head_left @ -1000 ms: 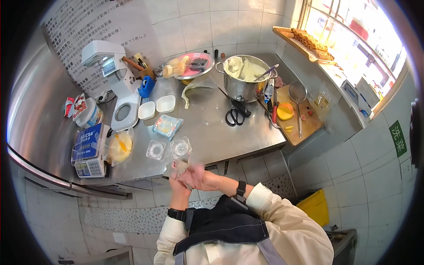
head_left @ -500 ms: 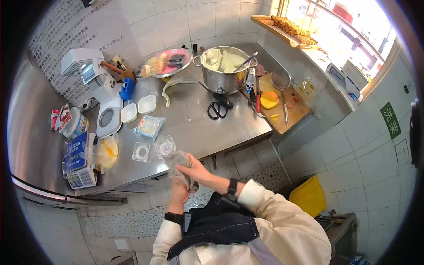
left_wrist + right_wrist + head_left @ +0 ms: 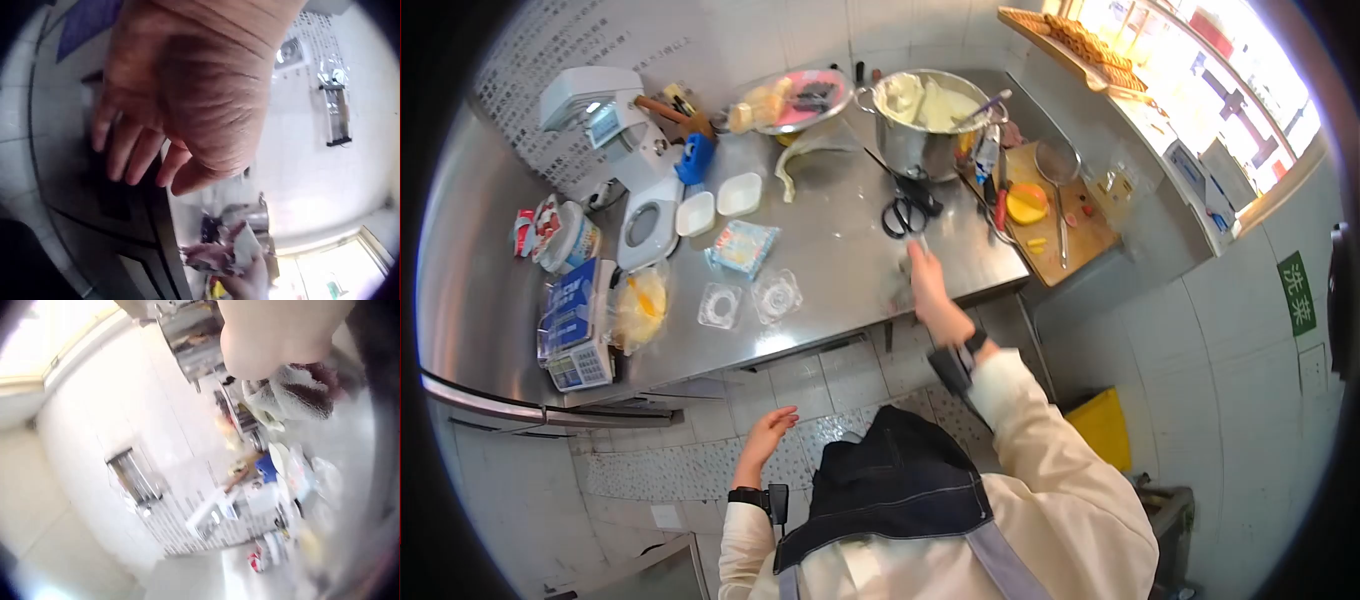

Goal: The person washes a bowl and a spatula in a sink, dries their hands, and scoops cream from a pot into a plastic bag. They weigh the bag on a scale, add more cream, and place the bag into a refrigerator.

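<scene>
holding a crumpled, soft-pile grey and pink cloth [image 3: 290,394] in the right hand [image 3: 935,295], at the front part of a flat, silver stainless-steel table [image 3: 840,250]. head view: blurred at the cloth; cannot tell whether touching the tabletop or held clear of it. wrist views: cloth bunched against the right hand, with loose folds outside the grip. cannot tell exact placement of each right finger.

extending the left hand [image 3: 768,436] well apart from the cloth, over the floor in front of the table. fingers of that hand: slightly spread, loosely bent, with thumb near index fingertip.

located just beyond the right fingertips: a pair of black-handled scissors [image 3: 903,217]. behind the scissors: a deep, round, silver metal pot [image 3: 915,152] with pale cream-coloured mixture [image 3: 925,103] inside. to the right of the pot: a rectangular, light-brown wooden board [image 3: 1055,255], bearing a rounded yellow piece of fruit [image 3: 1027,203] and a long-handled metal strainer [image 3: 1058,160]. to the left of the right hand: two square, clear plastic containers [image 3: 777,297], side by side, near a blue-and-white printed packet [image 3: 743,247].
</scene>
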`<state>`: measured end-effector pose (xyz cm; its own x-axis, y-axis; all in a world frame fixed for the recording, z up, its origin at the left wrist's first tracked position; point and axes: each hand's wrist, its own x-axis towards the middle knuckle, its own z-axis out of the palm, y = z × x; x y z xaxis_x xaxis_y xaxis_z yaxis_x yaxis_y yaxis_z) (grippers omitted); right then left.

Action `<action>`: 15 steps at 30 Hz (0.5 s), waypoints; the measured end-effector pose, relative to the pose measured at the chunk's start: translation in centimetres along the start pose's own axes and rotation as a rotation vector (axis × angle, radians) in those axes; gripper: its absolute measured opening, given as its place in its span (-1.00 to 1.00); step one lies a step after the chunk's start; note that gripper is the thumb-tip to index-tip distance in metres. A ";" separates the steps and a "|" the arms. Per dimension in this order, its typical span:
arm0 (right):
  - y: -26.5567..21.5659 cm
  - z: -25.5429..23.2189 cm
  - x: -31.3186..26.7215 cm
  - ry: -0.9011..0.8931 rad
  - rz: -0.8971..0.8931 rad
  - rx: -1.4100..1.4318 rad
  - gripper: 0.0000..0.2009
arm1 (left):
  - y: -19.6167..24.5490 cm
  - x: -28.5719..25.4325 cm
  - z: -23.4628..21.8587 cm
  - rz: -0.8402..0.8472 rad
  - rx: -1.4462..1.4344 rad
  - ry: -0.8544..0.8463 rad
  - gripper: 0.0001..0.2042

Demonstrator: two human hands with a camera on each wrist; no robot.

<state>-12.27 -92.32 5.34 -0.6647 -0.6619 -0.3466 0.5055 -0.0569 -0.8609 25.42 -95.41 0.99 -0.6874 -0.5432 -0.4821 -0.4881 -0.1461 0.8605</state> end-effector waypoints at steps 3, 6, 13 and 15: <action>0.6 -2.3 7.2 0.256 -0.288 -0.540 -0.64 | 1.5 -0.2 1.4 -0.166 -0.183 0.046 -0.67; 0.2 -0.8 7.1 0.812 -0.601 -0.812 -0.57 | 4.0 1.2 2.2 -0.025 -0.108 0.008 -0.69; -2.5 3.9 1.1 -0.022 0.278 1.021 -0.77 | 16.6 4.1 9.4 0.604 0.108 -0.054 -0.70; -3.3 5.0 0.2 0.025 0.265 1.042 -0.84 | 17.9 4.6 11.1 0.701 0.088 -0.074 -0.74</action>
<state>-11.36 -95.99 9.93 -0.4702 -0.7320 -0.4930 0.8473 -0.5307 -0.0201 7.55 -91.38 12.40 -0.8887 -0.4266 0.1680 0.0435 0.2862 0.9572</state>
